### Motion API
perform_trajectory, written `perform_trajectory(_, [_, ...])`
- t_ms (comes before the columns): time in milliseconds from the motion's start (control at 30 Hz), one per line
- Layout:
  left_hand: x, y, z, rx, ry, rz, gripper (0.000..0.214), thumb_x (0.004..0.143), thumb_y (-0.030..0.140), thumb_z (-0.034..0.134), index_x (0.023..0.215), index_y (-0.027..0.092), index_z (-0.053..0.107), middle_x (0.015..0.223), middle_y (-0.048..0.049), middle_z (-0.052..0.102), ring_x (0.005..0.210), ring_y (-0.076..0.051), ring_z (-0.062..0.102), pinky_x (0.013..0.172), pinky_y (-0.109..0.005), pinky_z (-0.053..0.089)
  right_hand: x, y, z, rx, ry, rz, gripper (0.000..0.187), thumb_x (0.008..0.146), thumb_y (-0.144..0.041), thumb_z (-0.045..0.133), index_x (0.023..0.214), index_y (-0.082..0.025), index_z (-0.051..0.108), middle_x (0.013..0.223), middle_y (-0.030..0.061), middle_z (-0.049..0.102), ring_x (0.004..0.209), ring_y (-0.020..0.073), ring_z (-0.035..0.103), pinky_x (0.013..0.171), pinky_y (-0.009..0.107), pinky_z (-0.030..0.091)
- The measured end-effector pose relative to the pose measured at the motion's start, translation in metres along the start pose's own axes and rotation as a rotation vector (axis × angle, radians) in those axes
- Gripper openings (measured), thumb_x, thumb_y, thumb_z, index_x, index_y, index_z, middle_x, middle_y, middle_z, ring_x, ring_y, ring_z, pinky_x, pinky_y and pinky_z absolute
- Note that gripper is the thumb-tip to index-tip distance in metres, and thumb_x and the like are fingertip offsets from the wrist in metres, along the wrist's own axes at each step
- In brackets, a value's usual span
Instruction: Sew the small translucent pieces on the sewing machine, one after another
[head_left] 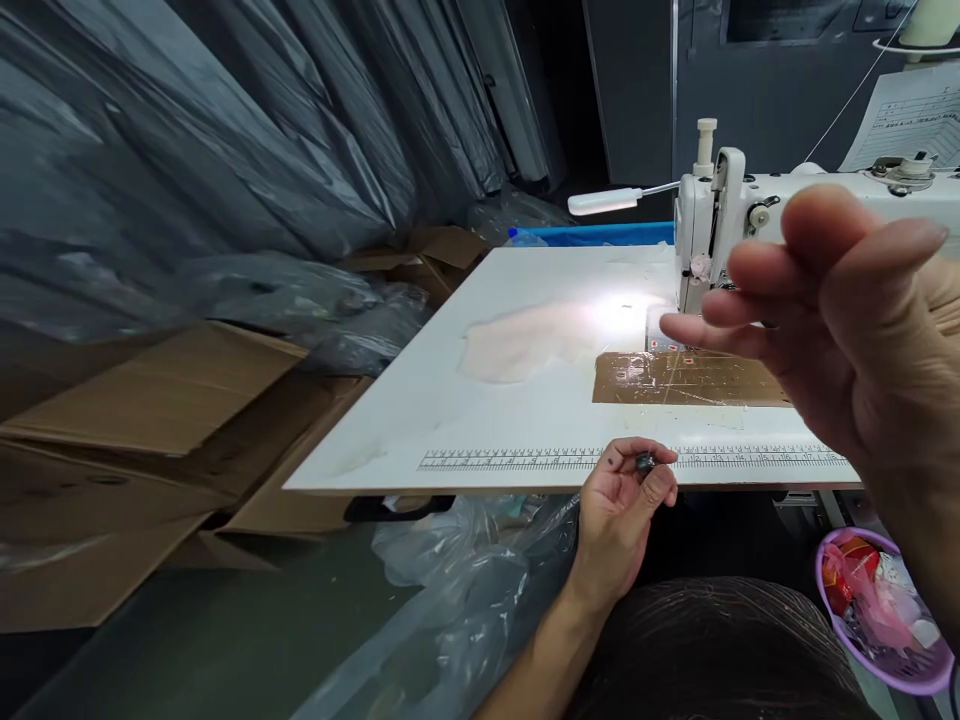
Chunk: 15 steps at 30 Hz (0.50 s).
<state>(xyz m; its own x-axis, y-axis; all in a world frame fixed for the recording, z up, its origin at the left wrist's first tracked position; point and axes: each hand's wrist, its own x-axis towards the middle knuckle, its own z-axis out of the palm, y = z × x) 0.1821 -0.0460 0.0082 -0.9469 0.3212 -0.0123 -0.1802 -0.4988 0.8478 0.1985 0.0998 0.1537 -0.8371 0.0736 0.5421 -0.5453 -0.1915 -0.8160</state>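
Pinching a small dark metal piece (645, 462) between thumb and fingertips, the left hand (619, 505) is at the front edge of the white tabletop (420, 400) in the head view. Its palm is turned up, the fingers curl around the far side of the piece, and the thumb presses from the near side. The piece sits over the printed ruler strip (517, 460) that runs along this edge; from this angle I cannot tell whether the hand touches the surface.

The right hand (862, 340) is raised well apart from the left one, up and to the right of the piece and much closer to the camera. Its fingers are spread loosely, pointing left, with the thumb clear of them, and it covers part of the white sewing machine (694, 220) behind it.

Between the left hand and the machine's needle area, a strip of brown tape (622, 378) lies on the tabletop, its right end hidden by the right hand. A lit lamp (604, 202) reaches left from the machine head. Below the right forearm is a purple basket (900, 682) of scraps. Clear plastic (480, 560) hangs below the table edge, left of the left forearm, and opened cardboard boxes (150, 390) stand farther left.
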Motion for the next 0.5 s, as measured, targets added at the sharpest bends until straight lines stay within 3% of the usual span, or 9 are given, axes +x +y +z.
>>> perform_trajectory(133, [-0.001,-0.003,0.002,-0.02,-0.054,-0.067,0.041,0.065,0.034,0.089,0.091,0.015,0.063,0.082,-0.0033,0.068,0.061,-0.009,0.062,0.055,-0.019,0.053,0.005,-0.011,0.006,0.008,-0.075,-0.155,0.024,0.079,-0.059,0.073,0.099,-0.047,0.073,0.097,-0.0156,0.073,0.104,0.0199,0.07,0.086,0.028,0.065])
perform_trajectory(200, [-0.002,-0.004,0.001,-0.034,-0.073,-0.089,0.04,0.067,0.033,0.088,0.092,0.015,0.063,0.084,-0.0042,0.069,0.065,-0.011,0.065,0.055,-0.019,0.055,0.008,-0.017,0.005,-0.041,-0.053,-0.169,0.027,0.081,-0.066,0.064,0.104,-0.053,0.069,0.099,-0.0185,0.072,0.111,0.0206,0.067,0.084,0.029,0.064])
perform_trajectory(300, [-0.004,-0.005,0.0,-0.052,-0.082,-0.115,0.041,0.068,0.031,0.088,0.096,0.015,0.063,0.094,-0.0075,0.07,0.076,-0.015,0.069,0.06,-0.022,0.059,0.012,-0.024,0.005,-0.137,0.017,-0.092,0.029,0.086,-0.07,0.048,0.106,-0.058,0.066,0.093,-0.0219,0.072,0.114,0.0193,0.065,0.085,0.028,0.06])
perform_trajectory(400, [0.0,-0.004,0.001,-0.114,-0.101,-0.154,0.053,0.066,0.03,0.089,0.109,0.018,0.062,0.114,-0.0121,0.069,0.094,-0.022,0.07,0.075,-0.03,0.062,0.012,-0.029,0.007,-0.163,0.024,-0.047,0.03,0.082,-0.073,0.047,0.103,-0.061,0.065,0.095,-0.0246,0.071,0.121,0.0229,0.058,0.088,0.03,0.058])
perform_trajectory(433, [0.003,-0.004,0.002,-0.152,-0.104,-0.166,0.056,0.065,0.032,0.09,0.111,0.018,0.062,0.119,-0.0132,0.067,0.099,-0.024,0.07,0.081,-0.032,0.061,0.012,-0.03,0.007,-0.177,0.022,-0.055,0.031,0.082,-0.075,0.045,0.102,-0.062,0.065,0.096,-0.0247,0.071,0.123,0.0234,0.056,0.088,0.03,0.057])
perform_trajectory(500, [0.008,-0.004,0.004,-0.24,-0.104,-0.21,0.056,0.066,0.041,0.088,0.11,0.015,0.064,0.121,-0.0155,0.067,0.105,-0.027,0.068,0.092,-0.038,0.058,0.011,-0.031,0.004,-0.224,0.0,0.061,0.038,0.084,-0.077,0.035,0.101,-0.061,0.065,0.1,-0.0243,0.07,0.127,0.0207,0.054,0.091,0.027,0.053])
